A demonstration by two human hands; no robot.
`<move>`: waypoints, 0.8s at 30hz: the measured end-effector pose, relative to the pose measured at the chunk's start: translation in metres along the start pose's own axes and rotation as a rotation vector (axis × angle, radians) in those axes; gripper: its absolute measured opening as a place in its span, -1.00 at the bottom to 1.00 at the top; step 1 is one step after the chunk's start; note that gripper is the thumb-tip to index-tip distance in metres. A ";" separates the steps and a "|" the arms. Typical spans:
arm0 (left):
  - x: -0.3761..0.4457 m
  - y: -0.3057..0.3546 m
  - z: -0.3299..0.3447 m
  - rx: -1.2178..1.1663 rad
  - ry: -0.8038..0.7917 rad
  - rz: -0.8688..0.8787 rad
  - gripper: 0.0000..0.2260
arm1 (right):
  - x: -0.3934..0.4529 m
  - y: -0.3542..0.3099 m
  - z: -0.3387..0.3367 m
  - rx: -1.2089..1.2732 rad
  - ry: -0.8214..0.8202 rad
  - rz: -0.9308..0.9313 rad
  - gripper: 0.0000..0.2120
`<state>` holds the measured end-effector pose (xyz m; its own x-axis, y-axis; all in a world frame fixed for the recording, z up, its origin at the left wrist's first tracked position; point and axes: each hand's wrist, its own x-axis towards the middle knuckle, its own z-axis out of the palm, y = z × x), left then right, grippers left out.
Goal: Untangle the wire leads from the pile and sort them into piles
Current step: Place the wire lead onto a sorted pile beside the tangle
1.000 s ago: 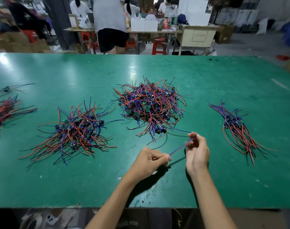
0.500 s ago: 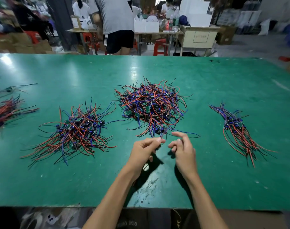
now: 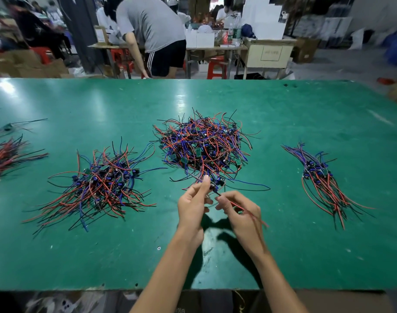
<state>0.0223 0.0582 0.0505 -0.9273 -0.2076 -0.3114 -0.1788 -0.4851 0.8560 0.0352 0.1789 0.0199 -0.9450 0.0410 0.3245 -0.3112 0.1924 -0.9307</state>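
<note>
A tangled pile (image 3: 204, 147) of red, blue and black wire leads with small green boards lies mid-table. My left hand (image 3: 193, 205) pinches a lead at the pile's near edge, just below it. My right hand (image 3: 240, 211) pinches the red and black wires of that lead (image 3: 242, 208), which run back over its fingers toward me. A looser pile (image 3: 100, 184) lies to the left. A neater, combed bundle (image 3: 321, 177) lies to the right. Another bundle (image 3: 5, 157) sits at the far left edge.
The green table (image 3: 283, 245) stretches wide, its near edge just below my forearms. Beyond the far edge a person (image 3: 157, 32) in a grey shirt bends over; tables, red stools and boxes stand behind.
My hands moved from a stretched purple wire to the pile's near edge. The right hand now pinches red and black wires pulled toward me. The person behind bent lower.
</note>
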 end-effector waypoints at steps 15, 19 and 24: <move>-0.012 -0.030 -0.003 0.182 -0.139 0.317 -0.84 | 0.014 0.018 -0.003 0.285 0.296 0.230 -0.62; -0.001 -0.029 -0.020 0.505 -0.197 0.468 -0.85 | 0.017 0.024 -0.005 0.349 0.316 0.294 -0.63; 0.007 -0.012 -0.029 0.291 -0.395 0.197 -0.78 | 0.014 0.030 -0.005 0.237 0.192 0.278 -0.65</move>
<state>0.0274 0.0381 0.0267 -0.9958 0.0918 -0.0018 -0.0204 -0.2019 0.9792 0.0135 0.1903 -0.0024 -0.9674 0.2461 0.0604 -0.0829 -0.0822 -0.9932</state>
